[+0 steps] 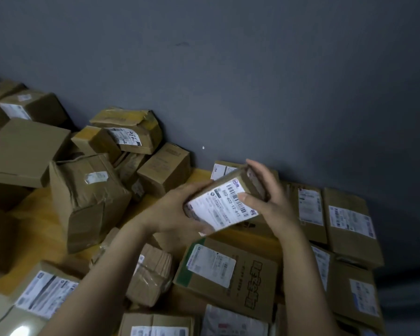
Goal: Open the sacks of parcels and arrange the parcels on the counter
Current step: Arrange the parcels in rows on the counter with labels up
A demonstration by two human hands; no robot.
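Small parcel (218,207), centre frame: left hand (177,209) and right hand (269,197) clamped on opposite ends above tabletop (41,214). Risk: careless placement could topple box pile (121,132), upper left.

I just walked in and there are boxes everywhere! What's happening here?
A person is holding one small parcel in both hands above the wooden counter, its white label facing up. The left hand grips the near end and the right hand the far end, thumb on the label. Other brown parcels sit in a jumbled heap to the left against the grey wall, while the flat parcels on the right lie labels up.
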